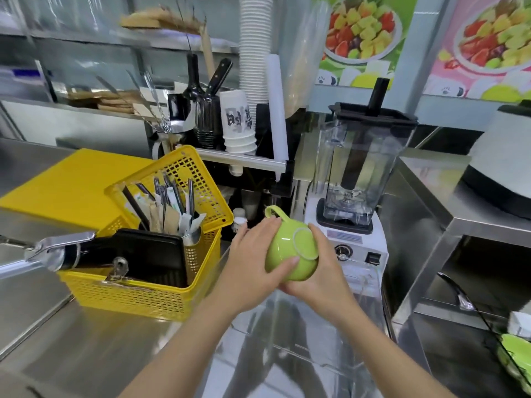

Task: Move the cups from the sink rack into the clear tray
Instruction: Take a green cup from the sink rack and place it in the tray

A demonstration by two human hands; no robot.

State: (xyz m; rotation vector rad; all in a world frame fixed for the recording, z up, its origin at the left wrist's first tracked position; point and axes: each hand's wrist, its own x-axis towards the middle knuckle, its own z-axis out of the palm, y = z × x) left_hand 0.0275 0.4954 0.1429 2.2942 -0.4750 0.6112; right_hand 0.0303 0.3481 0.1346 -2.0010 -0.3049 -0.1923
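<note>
Both my hands hold a green ceramic cup (288,251) in the middle of the view, its base turned toward me and its handle pointing up and left. My left hand (253,262) wraps its left side with the thumb across the body. My right hand (324,271) cups it from the right and below. Below the cup lies the clear tray (330,357), its transparent walls showing on the steel counter. At the lower right edge, more green cups (514,351) sit in a wire rack (471,305).
A yellow basket (161,294) with cutlery and a black tray stands left of my hands. A chrome tap (54,248) reaches in from the left. A blender (353,196) stands right behind the cup. Paper cup stacks (238,122) and a steel shelf (459,216) are around.
</note>
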